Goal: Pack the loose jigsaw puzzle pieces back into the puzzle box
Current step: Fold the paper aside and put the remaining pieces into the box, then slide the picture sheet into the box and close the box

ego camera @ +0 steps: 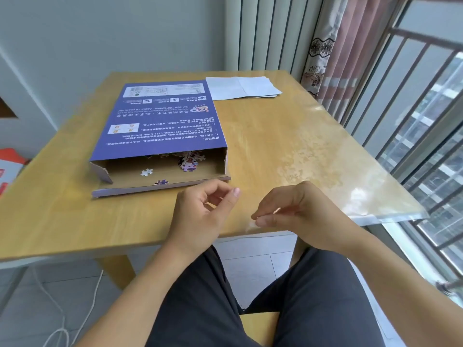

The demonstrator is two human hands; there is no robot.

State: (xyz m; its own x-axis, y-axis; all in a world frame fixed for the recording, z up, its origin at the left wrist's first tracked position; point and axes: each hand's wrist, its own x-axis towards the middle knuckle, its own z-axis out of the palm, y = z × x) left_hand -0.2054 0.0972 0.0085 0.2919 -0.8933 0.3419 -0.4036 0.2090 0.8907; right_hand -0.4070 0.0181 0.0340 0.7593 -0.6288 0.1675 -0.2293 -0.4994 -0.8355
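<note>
My right hand (288, 211) pinches something small and pale, unidentifiable; my left hand (200, 211), loosely curled and holding nothing, sits nearer the puzzle box (160, 121), whose open end faces me, forward-left.

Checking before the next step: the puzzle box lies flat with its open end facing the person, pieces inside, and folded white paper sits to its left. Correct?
Not quite. In the head view the folded white paper lies at the far right of the puzzle box, not its left. The rest holds: the box lies flat, open end toward the person, with puzzle pieces inside.
</note>
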